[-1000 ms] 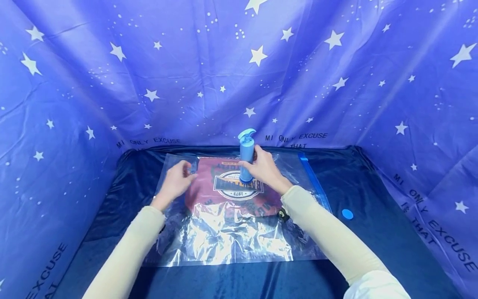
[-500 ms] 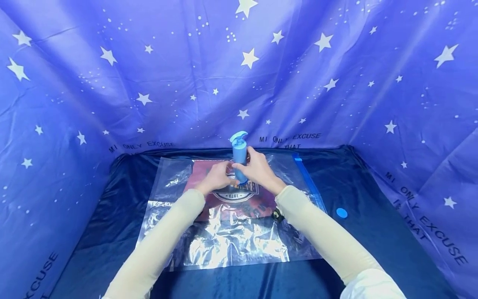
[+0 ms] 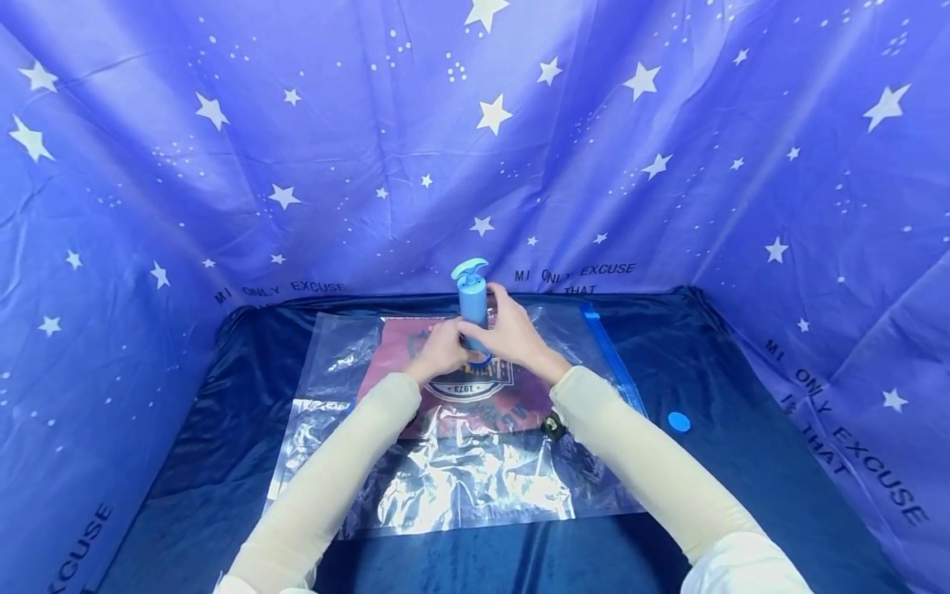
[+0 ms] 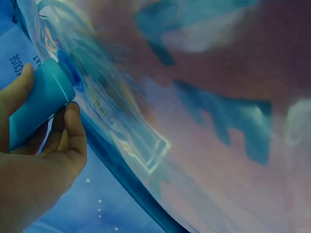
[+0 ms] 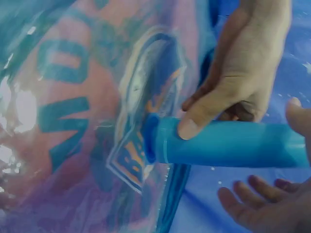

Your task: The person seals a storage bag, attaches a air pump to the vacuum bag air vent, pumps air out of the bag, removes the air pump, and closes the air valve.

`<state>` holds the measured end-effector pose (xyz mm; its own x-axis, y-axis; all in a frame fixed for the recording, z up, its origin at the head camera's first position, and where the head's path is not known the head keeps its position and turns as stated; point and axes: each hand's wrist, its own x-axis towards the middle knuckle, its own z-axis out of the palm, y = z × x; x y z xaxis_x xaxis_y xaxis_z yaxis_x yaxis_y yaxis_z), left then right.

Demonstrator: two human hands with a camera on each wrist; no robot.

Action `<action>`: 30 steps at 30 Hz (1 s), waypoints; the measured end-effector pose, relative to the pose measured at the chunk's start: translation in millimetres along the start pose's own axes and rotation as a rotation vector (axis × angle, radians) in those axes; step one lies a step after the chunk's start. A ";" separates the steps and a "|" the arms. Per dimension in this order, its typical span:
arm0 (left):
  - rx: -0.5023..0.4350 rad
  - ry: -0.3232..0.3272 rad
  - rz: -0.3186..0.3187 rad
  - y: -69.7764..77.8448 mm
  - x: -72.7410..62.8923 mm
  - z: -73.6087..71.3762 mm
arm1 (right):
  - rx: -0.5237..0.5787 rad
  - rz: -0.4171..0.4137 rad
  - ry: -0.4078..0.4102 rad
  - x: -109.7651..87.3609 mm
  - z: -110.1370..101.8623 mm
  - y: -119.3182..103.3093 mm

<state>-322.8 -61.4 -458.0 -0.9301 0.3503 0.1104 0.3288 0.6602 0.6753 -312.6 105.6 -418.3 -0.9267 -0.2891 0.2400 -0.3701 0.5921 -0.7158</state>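
A blue hand pump point(image 3: 472, 304) with a light blue handle on top stands upright on a clear plastic bag point(image 3: 475, 487). Inside the bag lies flat dark red fabric point(image 3: 386, 363) with a printed badge reading 1973. Near the pump's base, my left hand point(image 3: 443, 350) grips the barrel, its thumb on one side and curled fingers on the other. Higher up, my right hand point(image 3: 514, 334) surrounds the barrel loosely. The right wrist view shows the right fingers point(image 5: 257, 199) extended and apart from the pump, with the thumb close by the barrel.
A blue disc-shaped cap point(image 3: 679, 422) lies on the dark blue cloth point(image 3: 712, 495) to the right of the bag. Along the bag's right side runs a blue zip strip point(image 3: 616, 355). Star-patterned curtains point(image 3: 416, 124) enclose the back and sides.
My left hand has moved right from the bag's left part and taken hold of the pump's lower barrel. The right hand's grip looks looser. The head view has shifted slightly.
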 end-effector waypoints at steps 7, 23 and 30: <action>-0.028 -0.054 -0.044 2.3 2.1 -1.7 | 0.126 -0.098 0.025 1.8 -17.3 -12.1; -0.004 -0.086 -0.071 5.7 1.8 -4.1 | 0.075 -0.102 0.118 2.4 -11.6 -24.6; -0.025 -0.064 -0.056 3.6 1.7 2.2 | 0.062 -0.058 0.138 -0.3 -10.2 -25.5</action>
<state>-322.9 -57.0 -456.9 -0.9342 0.3558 0.0254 0.2717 0.6635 0.6971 -303.5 98.3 -393.5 -0.9056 -0.2128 0.3668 -0.4225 0.5287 -0.7362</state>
